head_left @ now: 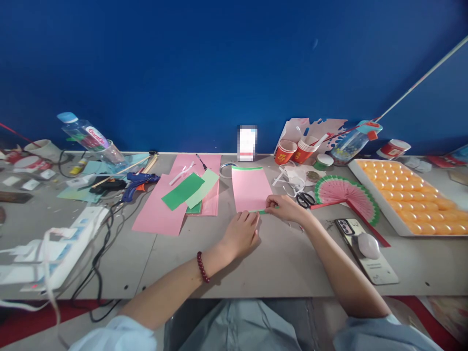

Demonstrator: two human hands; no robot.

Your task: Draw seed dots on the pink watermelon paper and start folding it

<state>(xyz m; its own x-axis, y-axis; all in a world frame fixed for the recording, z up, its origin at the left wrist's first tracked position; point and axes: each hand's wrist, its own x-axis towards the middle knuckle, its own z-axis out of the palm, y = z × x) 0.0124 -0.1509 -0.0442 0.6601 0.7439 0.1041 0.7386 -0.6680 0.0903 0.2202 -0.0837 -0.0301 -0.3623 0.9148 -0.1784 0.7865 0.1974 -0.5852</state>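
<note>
A pink paper sheet (250, 189) lies on the grey table (285, 258) in front of me, with a green strip along its far edge. A second green strip (260, 211) runs along its near edge. My left hand (241, 234) has its fingers curled and presses down at the near left corner of the sheet. My right hand (285, 207) pinches the green strip at the near right corner. A dark red bead bracelet (203, 267) sits on my left wrist.
Pink and green paper sheets (183, 192) lie to the left, beside a blue glue gun (137, 184), cables and a power strip (73, 239). To the right are scissors (305, 199), a watermelon paper fan (347, 195), a phone (365, 248), a tray of orange balls (405, 192) and red paper cups (292, 151).
</note>
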